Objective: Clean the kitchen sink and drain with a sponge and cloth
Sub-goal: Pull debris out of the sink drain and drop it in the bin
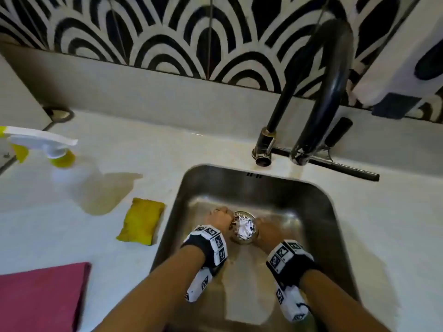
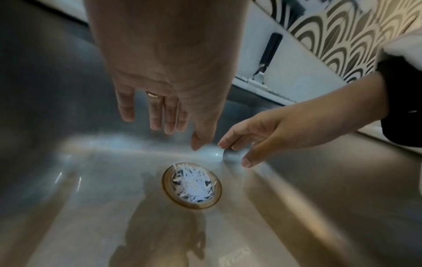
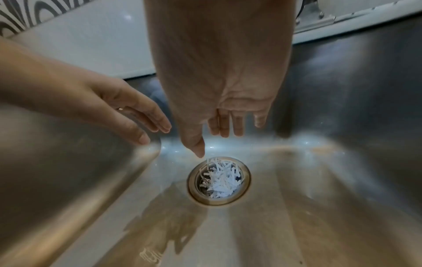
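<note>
The steel sink (image 1: 299, 200) has a round drain (image 1: 243, 228) whose strainer is full of white paper-like shreds (image 2: 194, 186). My left hand (image 1: 219, 218) hovers just left of the drain and my right hand (image 1: 265, 230) just right of it. In the left wrist view my left hand (image 2: 182, 126) hangs with straight fingers, a ring on one, and holds nothing. In the right wrist view my right hand (image 3: 212, 131) is also relaxed and empty, its thumb tip just above the drain (image 3: 218, 181) rim. A yellow sponge (image 1: 141, 221) and a dark red cloth (image 1: 40, 298) lie on the counter to the left.
A black arched faucet (image 1: 323, 92) stands behind the sink with a squeegee (image 1: 335, 162) lying at its base. A spray bottle (image 1: 48, 147) with a white trigger stands at the far left of the white counter (image 1: 143, 152). Patterned black-and-white tiles cover the wall.
</note>
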